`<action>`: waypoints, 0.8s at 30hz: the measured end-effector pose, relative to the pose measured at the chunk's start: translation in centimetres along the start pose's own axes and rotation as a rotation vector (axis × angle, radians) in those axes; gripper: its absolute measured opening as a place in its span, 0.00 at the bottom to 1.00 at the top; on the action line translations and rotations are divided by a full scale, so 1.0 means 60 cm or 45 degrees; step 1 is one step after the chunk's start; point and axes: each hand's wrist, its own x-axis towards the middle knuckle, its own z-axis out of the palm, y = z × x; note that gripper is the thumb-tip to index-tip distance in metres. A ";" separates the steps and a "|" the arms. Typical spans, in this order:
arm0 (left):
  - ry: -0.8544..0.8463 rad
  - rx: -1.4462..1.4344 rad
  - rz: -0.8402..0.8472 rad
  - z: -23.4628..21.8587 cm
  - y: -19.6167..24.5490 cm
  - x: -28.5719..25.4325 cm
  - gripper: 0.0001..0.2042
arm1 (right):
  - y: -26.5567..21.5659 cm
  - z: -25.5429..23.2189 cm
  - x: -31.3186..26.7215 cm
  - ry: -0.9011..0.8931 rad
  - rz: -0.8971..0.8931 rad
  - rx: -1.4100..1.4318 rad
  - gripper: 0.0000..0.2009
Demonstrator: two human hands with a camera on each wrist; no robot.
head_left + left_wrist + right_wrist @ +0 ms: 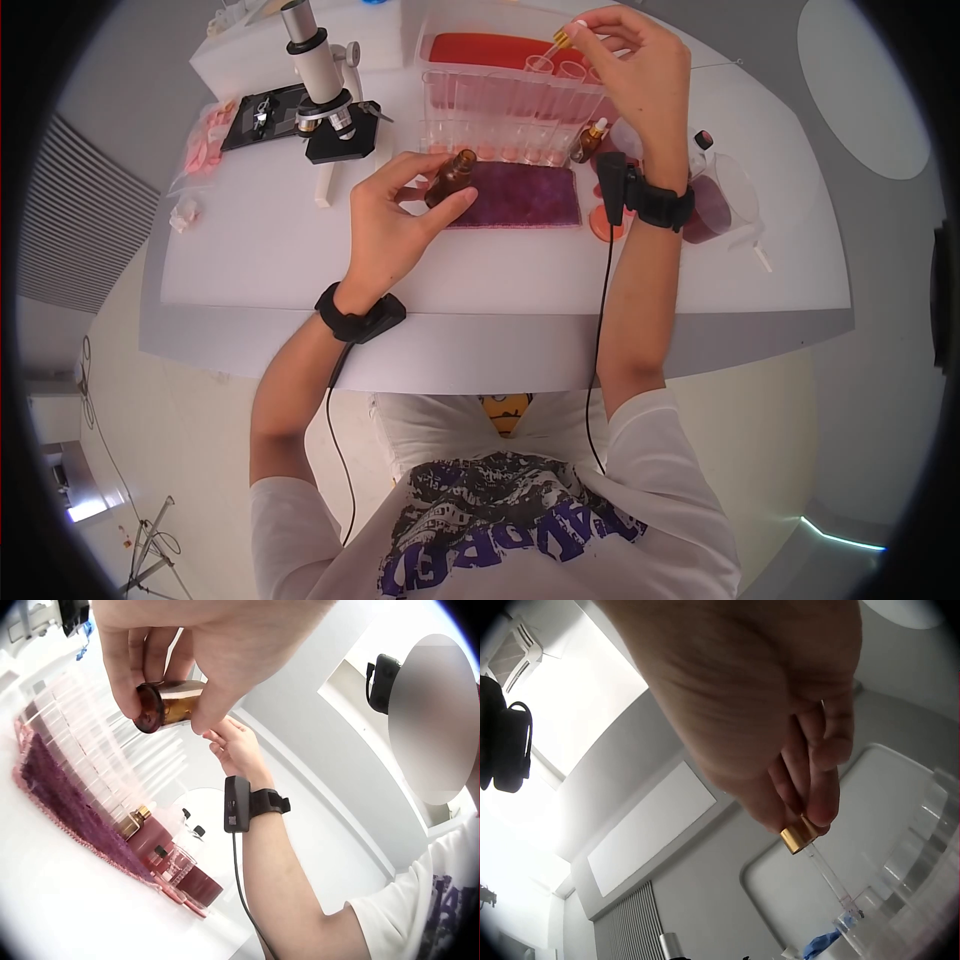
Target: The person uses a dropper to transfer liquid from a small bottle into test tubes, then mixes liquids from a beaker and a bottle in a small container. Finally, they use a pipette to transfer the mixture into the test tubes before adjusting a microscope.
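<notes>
On the far left, a microscope (322, 85) is seen. Nearer, an uncapped brown bottle (450, 182) is pinched above the table (500, 268) by the left hand (392, 215). Far right, a dropper (799, 835) is pinched by the right hand (645, 78), its tip at a test tube's (538, 84) mouth.

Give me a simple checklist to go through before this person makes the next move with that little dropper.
1. Brown bottle held: ok, the left hand grips it.
2. Dropper held: ok, the right hand pinches it near its top.
3. Dropper tip lined up with a test tube: ok, it is at the tube's mouth.
4. Enough liquid in the dropper: cannot tell, too small to judge.
5. Brown bottle closed against a spill: not ok, its mouth is uncovered, so it is probably best kept steady.
6. Second dropper bottle closed: ok, its top is on.
</notes>
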 end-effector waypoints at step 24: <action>0.450 0.282 0.474 -0.024 -0.002 0.014 0.22 | -0.083 0.060 -0.044 -0.617 -0.346 0.320 0.08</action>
